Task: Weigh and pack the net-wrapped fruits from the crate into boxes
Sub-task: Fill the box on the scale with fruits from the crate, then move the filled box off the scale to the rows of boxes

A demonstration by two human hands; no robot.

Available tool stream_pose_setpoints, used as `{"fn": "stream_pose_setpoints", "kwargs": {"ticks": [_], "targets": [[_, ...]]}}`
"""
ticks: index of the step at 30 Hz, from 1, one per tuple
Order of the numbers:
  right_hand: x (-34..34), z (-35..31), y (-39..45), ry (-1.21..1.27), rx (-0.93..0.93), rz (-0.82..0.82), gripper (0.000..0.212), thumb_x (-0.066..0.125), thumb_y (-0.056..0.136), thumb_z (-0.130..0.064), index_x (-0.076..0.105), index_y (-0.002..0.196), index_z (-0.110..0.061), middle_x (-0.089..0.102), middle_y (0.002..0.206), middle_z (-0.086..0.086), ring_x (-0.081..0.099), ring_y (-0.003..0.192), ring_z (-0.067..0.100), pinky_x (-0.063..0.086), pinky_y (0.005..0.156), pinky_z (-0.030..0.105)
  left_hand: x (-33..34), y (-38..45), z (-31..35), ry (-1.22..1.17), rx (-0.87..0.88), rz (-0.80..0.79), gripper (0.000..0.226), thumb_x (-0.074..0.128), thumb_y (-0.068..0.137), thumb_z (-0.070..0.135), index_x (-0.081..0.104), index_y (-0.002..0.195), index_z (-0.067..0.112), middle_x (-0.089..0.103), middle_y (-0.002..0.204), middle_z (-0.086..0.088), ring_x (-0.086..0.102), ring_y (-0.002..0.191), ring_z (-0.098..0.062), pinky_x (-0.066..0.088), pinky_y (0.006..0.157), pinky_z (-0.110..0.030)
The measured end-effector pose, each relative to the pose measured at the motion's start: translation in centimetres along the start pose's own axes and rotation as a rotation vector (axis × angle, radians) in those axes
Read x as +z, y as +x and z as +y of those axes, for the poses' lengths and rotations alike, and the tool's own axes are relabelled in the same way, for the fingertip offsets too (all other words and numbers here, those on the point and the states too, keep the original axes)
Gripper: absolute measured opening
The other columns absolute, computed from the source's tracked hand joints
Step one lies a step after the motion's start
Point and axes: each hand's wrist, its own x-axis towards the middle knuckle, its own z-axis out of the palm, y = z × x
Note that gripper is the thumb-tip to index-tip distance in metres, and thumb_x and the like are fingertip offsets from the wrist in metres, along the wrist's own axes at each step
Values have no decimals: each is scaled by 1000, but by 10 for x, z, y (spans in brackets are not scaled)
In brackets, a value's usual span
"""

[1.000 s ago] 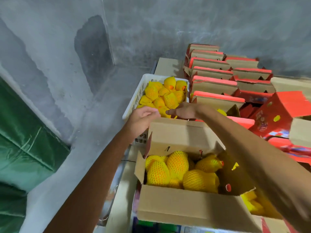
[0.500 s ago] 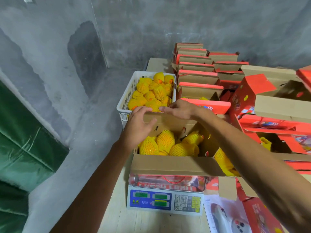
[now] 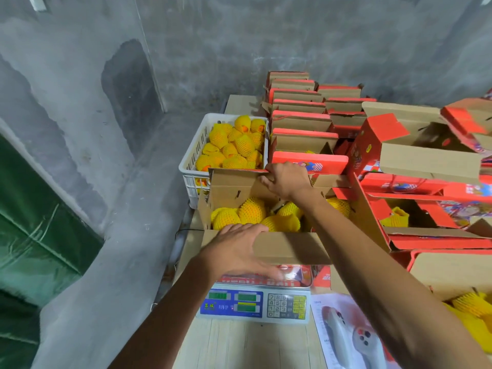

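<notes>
An open cardboard box [image 3: 287, 247] stands on a digital scale [image 3: 255, 302] and holds several yellow net-wrapped fruits [image 3: 251, 211]. My left hand [image 3: 237, 249] grips the near flap at its left end, fingers over the top edge and thumb on the outer face. My right hand [image 3: 287, 179] reaches across the box and pinches the edge of the far flap. Behind the box, a white plastic crate [image 3: 191, 155] is full of more net-wrapped fruits [image 3: 234, 147].
Rows of red and brown boxes [image 3: 300, 121] stand behind and to the right, some open [image 3: 426, 161] with fruit inside. A printed sheet [image 3: 346, 336] lies right of the scale. Concrete wall and a green tarp [image 3: 32, 222] are on the left.
My left hand has come back from the far flap to the near flap of the box. My right hand stays on the far flap. The view has tilted down, showing the scale.
</notes>
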Motion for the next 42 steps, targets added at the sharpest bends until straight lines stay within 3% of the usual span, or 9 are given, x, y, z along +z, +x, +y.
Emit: {"fn": "stream_pose_setpoints", "kwargs": {"ticks": [2,4,7,10,13,22,27,32,42], "targets": [[0,-6,-4,-3,27,28,39,52,99,-57,67,111,-23,72,105,11,67,100,36,36,67,35,3,-4,2,93,12,17,113,65,56,91,25,151,45,39,154,15,32,141,-16,21,118,-41],[-2,-10,-7,-2,41,36,38,53,99,-57,67,108,-23,72,104,11,67,99,35,36,67,34,4,-9,7,156,24,89,86,69,77,61,31,151,40,46,150,9,41,137,-19,28,118,-42],[-11,-12,-13,24,42,26,39,55,98,-56,69,107,-21,72,106,12,67,101,37,38,68,35,6,-19,17,226,29,298,49,64,86,33,55,134,39,65,128,10,62,113,-19,46,90,-36],[-29,-13,-27,18,28,13,45,55,97,-61,70,109,-20,71,110,15,67,105,39,44,73,39,4,-28,21,338,23,495,22,53,97,43,66,113,36,73,104,5,68,95,-23,36,70,-34],[-50,-17,-52,-20,0,20,44,53,97,-63,70,114,-25,70,110,15,66,105,39,49,78,40,-4,-38,18,340,76,515,23,51,98,49,65,103,31,73,90,1,68,87,-27,31,67,-34],[-118,-15,-139,-98,33,182,43,53,95,-63,71,101,-24,71,96,14,66,93,42,36,67,37,-19,-91,74,301,270,508,22,53,95,53,58,88,33,71,83,5,53,71,-25,23,64,-34],[-140,-7,-209,-50,48,227,40,55,97,-59,72,110,-25,72,103,10,65,102,38,49,75,39,-10,-136,139,446,267,477,24,52,95,54,61,103,33,64,87,-1,63,91,-28,24,67,-35],[-156,13,-282,-31,18,257,41,53,96,-61,71,107,-26,71,101,8,66,100,36,39,69,36,19,-183,197,485,252,459,26,53,91,57,44,82,36,28,62,3,39,73,-24,17,61,-37],[-154,104,-448,11,124,188,32,56,95,-54,72,107,-29,72,102,9,65,102,38,40,70,36,125,-215,321,435,383,336,23,57,92,56,64,97,35,25,62,9,34,72,-24,17,61,-35]]}}
